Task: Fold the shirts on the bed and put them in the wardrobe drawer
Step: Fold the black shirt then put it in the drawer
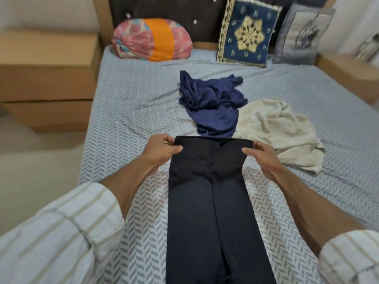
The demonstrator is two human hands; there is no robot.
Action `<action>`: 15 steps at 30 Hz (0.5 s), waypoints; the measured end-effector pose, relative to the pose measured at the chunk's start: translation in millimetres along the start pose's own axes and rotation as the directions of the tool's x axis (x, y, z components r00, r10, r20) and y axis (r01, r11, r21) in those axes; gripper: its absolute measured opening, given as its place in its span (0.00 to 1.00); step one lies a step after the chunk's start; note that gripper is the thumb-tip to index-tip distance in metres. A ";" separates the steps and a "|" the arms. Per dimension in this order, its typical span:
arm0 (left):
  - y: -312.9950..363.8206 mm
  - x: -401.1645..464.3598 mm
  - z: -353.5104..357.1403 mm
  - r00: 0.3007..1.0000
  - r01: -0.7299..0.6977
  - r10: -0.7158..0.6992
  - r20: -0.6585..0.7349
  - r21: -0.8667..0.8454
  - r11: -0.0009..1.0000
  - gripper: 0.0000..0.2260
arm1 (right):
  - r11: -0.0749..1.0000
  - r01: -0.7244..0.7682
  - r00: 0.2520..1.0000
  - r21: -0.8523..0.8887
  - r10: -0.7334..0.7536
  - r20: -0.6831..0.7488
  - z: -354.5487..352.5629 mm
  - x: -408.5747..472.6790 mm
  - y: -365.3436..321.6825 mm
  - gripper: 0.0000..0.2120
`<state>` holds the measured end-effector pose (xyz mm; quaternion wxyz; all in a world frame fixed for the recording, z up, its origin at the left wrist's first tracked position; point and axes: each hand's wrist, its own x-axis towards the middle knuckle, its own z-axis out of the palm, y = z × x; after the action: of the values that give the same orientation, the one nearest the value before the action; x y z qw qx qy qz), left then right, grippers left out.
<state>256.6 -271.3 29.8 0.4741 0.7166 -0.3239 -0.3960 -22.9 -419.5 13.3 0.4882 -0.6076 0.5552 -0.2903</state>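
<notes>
The far edge of a dark navy shirt point(211, 201) is pinched at its two corners: the left corner between thumb and curled fingers of the left hand point(162, 149), the right corner likewise by the right hand point(261, 155). The shirt is already folded into a long narrow panel and is laid on the bed point(127, 111) at the middle of its near edge, its long axis running from that edge straight toward the headboard, with the pinched end pointing that way. A neck opening is seen as a small notch in the held edge. Just beyond that end, a crumpled blue shirt point(211, 103) is spread near the middle of the bed, and a crumpled cream shirt point(279, 130) is touching it on the right, toward the bed's right edge; both lie directly in line with the far end of the panel. Against the headboard are propped a pink and orange bolster point(151, 38), a blue patterned cushion point(247, 31) and a grey cushion point(301, 34). A wooden side unit point(47, 78) stands beside the bed's left edge.
</notes>
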 end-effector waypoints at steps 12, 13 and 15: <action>-81.3 -144.3 3.9 0.890 -0.454 0.377 0.258 0.583 0.673 0.11 | 0.804 0.295 0.950 -0.517 -0.186 0.252 -48.7 -156.2 82.1 0.11; -93.7 -151.1 7.5 0.886 -0.462 0.380 0.266 0.578 0.672 0.12 | 0.801 0.270 0.950 -0.534 -0.131 0.283 -49.3 -163.8 93.1 0.12; -104.2 -166.2 12.4 0.923 -0.384 0.298 0.242 0.551 0.741 0.15 | 0.823 0.204 0.958 -0.530 -0.056 0.283 -47.8 -175.2 102.2 0.13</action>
<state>175.9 -101.4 -27.5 0.2693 0.7268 -0.5883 -0.2307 -143.3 -255.0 -30.2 0.3375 -0.7915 0.5048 -0.0696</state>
